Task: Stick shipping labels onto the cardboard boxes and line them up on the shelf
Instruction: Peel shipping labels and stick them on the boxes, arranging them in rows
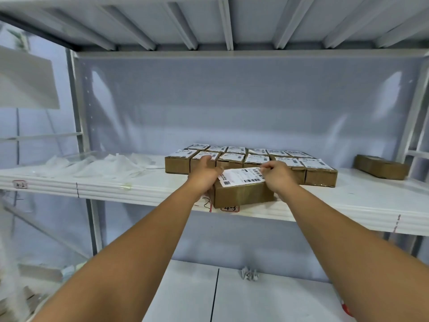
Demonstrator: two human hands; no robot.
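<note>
White printed shipping label lies long-axis left-right atop brown cardboard box at white metal shelf front edge; right hand pinches its right end, left hand against box's left end, grip unclear.

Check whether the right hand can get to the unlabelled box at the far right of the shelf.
Probably yes: bare shelf runs in front of the labelled boxes to the unlabelled box. But the right hand pinches the label on the front box, so letting go comes first.
</note>
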